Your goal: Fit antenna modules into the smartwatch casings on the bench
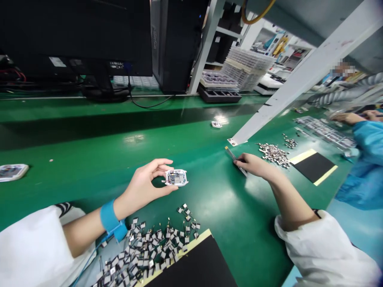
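My left hand [148, 183] pinches a small white module with an exposed circuit board [176, 177] between thumb and fingers, held just above the green bench [89, 155]. A blue strap [111, 220] circles that wrist. My right hand [253, 164] lies on the bench farther right, fingers closed around a slim metal tool, likely tweezers [236, 160], whose tip points up-left. A heap of small grey metal parts [149, 247] lies below my left hand, beside a black mat with a yellow edge [194, 265].
Another white module [12, 171] sits at the left edge and a third [216, 124] farther back. A second pile of metal parts [274, 153] and a black mat [314, 166] lie right. A co-worker in blue [365, 159] works at far right. A monitor, stacked trays and a slanted white beam [299, 79] stand behind.
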